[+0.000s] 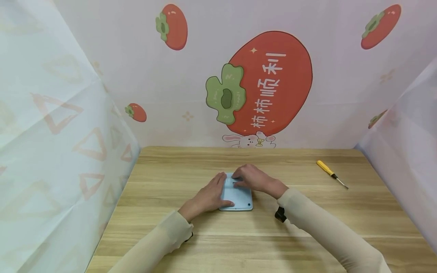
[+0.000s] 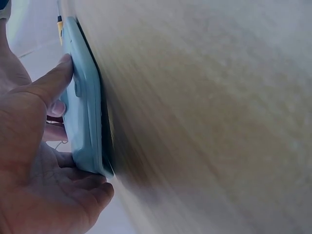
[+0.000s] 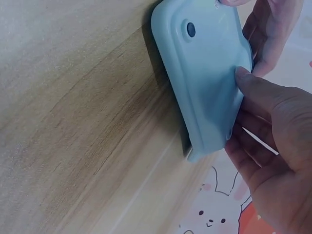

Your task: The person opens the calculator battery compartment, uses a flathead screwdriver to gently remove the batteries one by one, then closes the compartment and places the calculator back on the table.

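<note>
A light blue flat device [image 1: 239, 198] with rounded corners lies on the table in the head view. One near corner carries a small dark round recess [image 3: 191, 29], clear in the right wrist view. My left hand [image 1: 209, 194] holds the device's left side, the thumb on its near edge and the fingers toward the far edge. From the far right, my right hand [image 1: 252, 178] grips it, thumb on the upper face beside a small dark slot [image 1: 234, 184], fingers curled at the far edge. Those fingertips are partly hidden behind the device [image 3: 209, 97] in the right wrist view.
A screwdriver [image 1: 332, 174] with a yellow handle lies at the back right of the wooden table [image 1: 177, 163]. Printed cloth walls [image 1: 191, 129] enclose the table at the back and on both sides.
</note>
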Tool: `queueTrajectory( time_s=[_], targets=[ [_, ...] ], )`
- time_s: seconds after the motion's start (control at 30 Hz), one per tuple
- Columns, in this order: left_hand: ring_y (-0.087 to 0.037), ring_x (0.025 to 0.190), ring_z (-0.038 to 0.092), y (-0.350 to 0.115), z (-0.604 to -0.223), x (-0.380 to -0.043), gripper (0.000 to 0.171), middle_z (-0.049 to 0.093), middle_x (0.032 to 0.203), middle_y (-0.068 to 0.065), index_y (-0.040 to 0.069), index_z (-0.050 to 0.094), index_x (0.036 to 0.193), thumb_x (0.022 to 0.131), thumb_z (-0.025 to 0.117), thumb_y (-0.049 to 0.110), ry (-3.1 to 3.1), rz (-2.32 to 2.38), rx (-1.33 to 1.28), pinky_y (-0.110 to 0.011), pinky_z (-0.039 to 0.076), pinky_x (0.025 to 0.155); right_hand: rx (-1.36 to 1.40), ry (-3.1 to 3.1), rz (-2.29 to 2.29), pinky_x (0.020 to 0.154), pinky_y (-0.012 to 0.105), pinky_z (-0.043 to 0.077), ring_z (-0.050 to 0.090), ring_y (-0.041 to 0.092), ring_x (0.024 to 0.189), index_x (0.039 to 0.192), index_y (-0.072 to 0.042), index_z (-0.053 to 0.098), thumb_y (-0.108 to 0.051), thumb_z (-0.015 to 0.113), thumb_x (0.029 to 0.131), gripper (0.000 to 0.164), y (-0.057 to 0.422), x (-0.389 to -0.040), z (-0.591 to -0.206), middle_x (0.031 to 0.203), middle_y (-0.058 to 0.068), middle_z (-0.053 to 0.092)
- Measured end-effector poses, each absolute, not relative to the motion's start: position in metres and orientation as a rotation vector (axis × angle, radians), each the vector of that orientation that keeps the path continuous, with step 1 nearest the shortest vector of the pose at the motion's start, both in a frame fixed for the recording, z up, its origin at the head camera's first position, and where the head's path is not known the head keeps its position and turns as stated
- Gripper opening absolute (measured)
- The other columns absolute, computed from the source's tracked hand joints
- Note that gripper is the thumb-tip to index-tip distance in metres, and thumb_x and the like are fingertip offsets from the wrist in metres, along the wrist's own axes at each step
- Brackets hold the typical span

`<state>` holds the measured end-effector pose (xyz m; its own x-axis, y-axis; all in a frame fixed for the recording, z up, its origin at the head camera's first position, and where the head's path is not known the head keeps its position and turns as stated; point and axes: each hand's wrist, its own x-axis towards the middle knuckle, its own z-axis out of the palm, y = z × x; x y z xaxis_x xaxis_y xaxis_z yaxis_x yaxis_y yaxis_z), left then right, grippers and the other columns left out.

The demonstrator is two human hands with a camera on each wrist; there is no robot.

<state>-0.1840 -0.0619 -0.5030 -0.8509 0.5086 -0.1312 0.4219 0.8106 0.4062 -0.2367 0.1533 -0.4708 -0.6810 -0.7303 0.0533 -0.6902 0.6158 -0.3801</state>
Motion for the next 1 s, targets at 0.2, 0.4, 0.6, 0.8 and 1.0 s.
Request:
queueTrajectory(
  time_s=[0.2,0.4,0.6,0.8,1.0],
  targets=[
    [-0.033,0.161,0.022,-0.062,-0.502,-0.185,0.113,0.022,0.173,-0.022,-0.004,0.021,0.166,0.091,0.08,0.057,2.754,0.521,0.722,-0.046,0.031,0.127,-1.118,2.714,-0.58,0.086,0.036,0.064,0.077,0.021,0.102,0.116,0.0,0.081,-0.014,0.086,0.09,0.03,0.149,-0.236,-0.467,0.112,0.011,0.08],
    [-0.033,0.161,0.023,-0.061,-0.501,-0.185,0.113,0.022,0.173,-0.023,-0.005,0.021,0.165,0.09,0.081,0.056,2.752,0.502,0.723,-0.046,0.031,0.127,-1.105,2.697,-0.558,0.083,0.034,0.064,0.078,0.021,0.099,0.116,0.0,0.081,-0.015,0.087,0.089,0.031,0.148,-0.237,-0.463,0.11,0.013,0.08],
    [-0.033,0.161,0.024,-0.06,-0.5,-0.186,0.114,0.023,0.173,-0.023,-0.005,0.021,0.165,0.09,0.081,0.056,2.759,0.491,0.721,-0.046,0.034,0.125,-1.167,2.7,-0.499,0.079,0.032,0.064,0.078,0.022,0.096,0.113,0.0,0.081,-0.015,0.087,0.089,0.029,0.146,-0.24,-0.459,0.105,0.012,0.081],
    [-0.034,0.161,0.025,-0.06,-0.499,-0.186,0.114,0.023,0.172,-0.023,-0.004,0.021,0.165,0.089,0.082,0.056,2.756,0.503,0.721,-0.047,0.035,0.125,-1.181,2.674,-0.406,0.077,0.029,0.064,0.078,0.019,0.094,0.113,0.0,0.081,-0.014,0.086,0.09,0.028,0.143,-0.243,-0.455,0.103,0.011,0.081],
    [-0.035,0.16,0.025,-0.06,-0.498,-0.184,0.114,0.024,0.172,-0.024,-0.005,0.022,0.165,0.089,0.083,0.055,2.757,0.511,0.728,-0.047,0.035,0.125,-1.211,2.646,-0.34,0.072,0.025,0.061,0.073,0.01,0.083,0.111,-0.001,0.082,-0.014,0.085,0.091,0.024,0.14,-0.244,-0.452,0.097,0.008,0.08]
  ],
)
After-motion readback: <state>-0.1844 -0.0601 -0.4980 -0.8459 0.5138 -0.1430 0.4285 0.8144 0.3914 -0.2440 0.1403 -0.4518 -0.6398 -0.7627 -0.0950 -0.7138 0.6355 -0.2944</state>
